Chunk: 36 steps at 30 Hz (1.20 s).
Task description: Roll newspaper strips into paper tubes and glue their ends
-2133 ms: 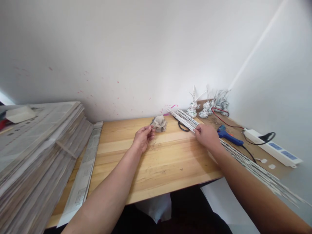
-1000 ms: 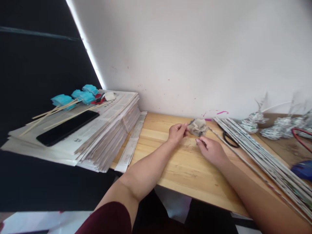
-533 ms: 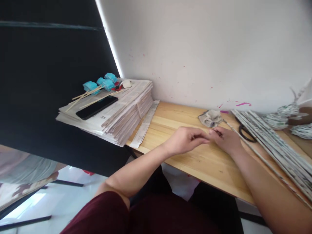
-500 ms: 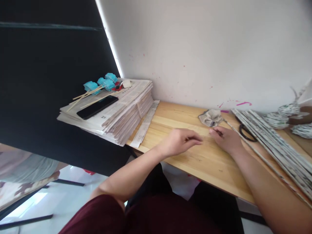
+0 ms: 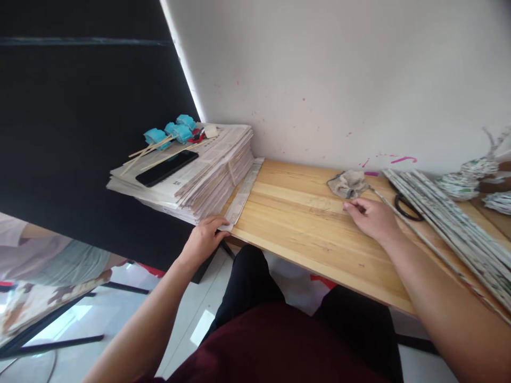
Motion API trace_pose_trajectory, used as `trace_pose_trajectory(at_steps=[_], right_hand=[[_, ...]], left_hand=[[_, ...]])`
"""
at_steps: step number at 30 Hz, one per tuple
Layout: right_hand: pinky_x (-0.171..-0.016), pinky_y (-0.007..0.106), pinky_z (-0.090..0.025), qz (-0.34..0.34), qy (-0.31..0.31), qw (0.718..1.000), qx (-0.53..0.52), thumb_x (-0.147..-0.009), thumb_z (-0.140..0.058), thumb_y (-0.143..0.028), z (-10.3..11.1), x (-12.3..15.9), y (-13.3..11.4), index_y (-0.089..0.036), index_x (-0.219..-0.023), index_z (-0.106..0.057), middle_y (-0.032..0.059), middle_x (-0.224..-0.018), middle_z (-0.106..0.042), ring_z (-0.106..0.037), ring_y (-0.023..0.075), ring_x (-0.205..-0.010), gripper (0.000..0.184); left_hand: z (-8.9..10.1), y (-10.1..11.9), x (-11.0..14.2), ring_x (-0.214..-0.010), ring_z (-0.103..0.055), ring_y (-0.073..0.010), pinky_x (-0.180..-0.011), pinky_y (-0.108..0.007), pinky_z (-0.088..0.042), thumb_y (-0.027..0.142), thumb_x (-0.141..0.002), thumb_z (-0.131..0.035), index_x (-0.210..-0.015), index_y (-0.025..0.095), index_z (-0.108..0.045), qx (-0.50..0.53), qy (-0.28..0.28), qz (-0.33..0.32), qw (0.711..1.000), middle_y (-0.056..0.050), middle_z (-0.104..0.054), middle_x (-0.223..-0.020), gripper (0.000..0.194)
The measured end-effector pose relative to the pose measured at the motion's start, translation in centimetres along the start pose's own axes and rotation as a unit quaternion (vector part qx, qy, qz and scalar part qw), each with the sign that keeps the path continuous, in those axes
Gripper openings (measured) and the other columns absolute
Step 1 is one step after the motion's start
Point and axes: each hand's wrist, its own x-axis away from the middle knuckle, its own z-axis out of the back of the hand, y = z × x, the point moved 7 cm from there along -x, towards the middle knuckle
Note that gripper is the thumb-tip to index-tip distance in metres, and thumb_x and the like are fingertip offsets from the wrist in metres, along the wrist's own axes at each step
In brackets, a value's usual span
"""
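Note:
My left hand is at the table's front edge, beside the stack of newspapers. Between its thumb and fingers is the near end of a flat newspaper strip, which lies along the stack. My right hand rests on the wooden table with its fingers curled into a pinch; whatever they hold, if anything, is hidden. Just beyond it sits a crumpled grey cloth. A thin rolled paper stick runs from near the cloth along the right forearm.
A black phone, wooden skewers and blue bundles lie on the stack. Rolled paper sticks and black-handled scissors are at the right, near woven paper pieces. A black panel stands left; another person sits beyond it.
My left hand has moved left from the middle of the table to the newspaper strip and taken its near end. My right hand stays in about the same place, pinched.

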Motion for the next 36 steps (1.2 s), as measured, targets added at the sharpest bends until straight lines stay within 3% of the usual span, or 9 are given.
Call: trace_pose_trajectory(at_steps=[5,13,16,20,22,24,30,33,36], right_hand=[[-0.057,0.029,-0.034,-0.001,0.000,1.000,-0.005,-0.083,-0.053,-0.047,0.1,0.1,0.0,-0.021,-0.076,-0.069,0.0017,-0.055,-0.058,-0.053,0.0177,-0.055,0.031],[-0.054,0.029,-0.034,0.023,0.014,0.999,-0.025,-0.082,-0.053,-0.049,0.0,0.0,0.2,-0.021,-0.073,-0.069,0.0014,-0.052,-0.057,-0.052,0.0175,-0.051,0.033],[-0.053,0.029,-0.033,0.030,0.018,0.999,-0.036,-0.082,-0.053,-0.049,0.0,0.0,0.2,-0.021,-0.073,-0.069,0.0017,-0.052,-0.058,-0.052,0.0173,-0.051,0.033],[-0.055,0.030,-0.034,0.023,0.035,0.998,-0.047,-0.082,-0.054,-0.047,0.3,0.1,0.2,-0.021,-0.071,-0.068,0.0013,-0.051,-0.057,-0.052,0.0171,-0.051,0.032],[-0.056,0.030,-0.035,0.028,0.053,0.997,-0.057,-0.082,-0.054,-0.047,0.7,0.2,-0.1,-0.021,-0.071,-0.068,0.0014,-0.052,-0.057,-0.052,0.0170,-0.052,0.031],[-0.056,0.029,-0.035,0.040,0.067,0.995,-0.067,-0.082,-0.054,-0.046,0.9,0.3,-0.5,-0.021,-0.071,-0.068,0.0016,-0.053,-0.058,-0.053,0.0167,-0.053,0.030],[-0.054,0.028,-0.034,0.060,0.076,0.992,-0.078,-0.084,-0.054,-0.046,1.1,0.6,-1.2,-0.021,-0.068,-0.064,0.0001,-0.051,-0.055,-0.049,0.0149,-0.049,0.031],[-0.053,0.028,-0.033,0.065,0.074,0.992,-0.076,-0.084,-0.055,-0.045,1.1,0.7,-1.3,-0.021,-0.065,-0.061,-0.0007,-0.050,-0.053,-0.047,0.0144,-0.048,0.031],[-0.054,0.027,-0.033,0.069,0.067,0.991,-0.088,-0.084,-0.056,-0.042,1.0,0.8,-1.4,-0.021,-0.065,-0.062,-0.0016,-0.049,-0.051,-0.046,0.0137,-0.048,0.029]], left_hand=[[0.5,-0.2,-0.3,-0.093,-0.066,-0.0236,-0.094,-0.031,-0.045,0.023,-0.073,-0.072,-0.075,0.027,-0.073,0.066,0.019,0.027,0.997,-0.005,-0.073,-0.092,0.005],[1.4,-0.1,-1.1,-0.074,-0.065,-0.0178,-0.072,-0.026,-0.051,0.031,-0.085,-0.060,-0.089,0.021,-0.065,0.018,0.108,0.067,0.992,-0.003,-0.070,-0.083,0.012],[0.5,-0.1,-2.6,-0.074,-0.067,-0.0173,-0.066,-0.027,-0.055,0.035,-0.086,-0.058,-0.093,0.019,-0.059,0.112,0.136,0.082,0.981,-0.002,-0.068,-0.084,0.018],[-1.2,1.7,-5.0,-0.085,-0.069,-0.0179,-0.078,-0.032,-0.058,0.033,-0.082,-0.064,-0.102,0.016,-0.061,0.218,0.163,0.059,0.960,-0.004,-0.070,-0.091,0.026],[-2.8,3.7,-5.8,-0.089,-0.069,-0.0185,-0.084,-0.033,-0.056,0.030,-0.080,-0.068,-0.105,0.018,-0.066,0.209,0.137,0.029,0.968,-0.005,-0.072,-0.095,0.028],[-5.1,6.2,-6.0,-0.087,-0.069,-0.0188,-0.085,-0.034,-0.055,0.031,-0.081,-0.068,-0.092,0.019,-0.072,0.184,0.087,-0.009,0.979,-0.005,-0.074,-0.091,0.016],[-11.1,12.8,-4.1,-0.079,-0.067,-0.0150,-0.076,-0.027,-0.053,0.017,-0.082,-0.067,-0.078,0.019,-0.070,0.163,-0.014,-0.159,0.974,-0.003,-0.072,-0.083,0.005],[-12.7,14.7,-2.7,-0.082,-0.066,-0.0142,-0.077,-0.026,-0.051,0.012,-0.086,-0.060,-0.082,0.018,-0.069,0.154,-0.076,-0.230,0.958,-0.004,-0.070,-0.086,0.011],[-12.9,16.0,-1.6,-0.082,-0.064,-0.0151,-0.078,-0.027,-0.050,0.021,-0.087,-0.063,-0.083,0.018,-0.068,0.149,-0.143,-0.264,0.942,-0.004,-0.069,-0.084,0.007]])
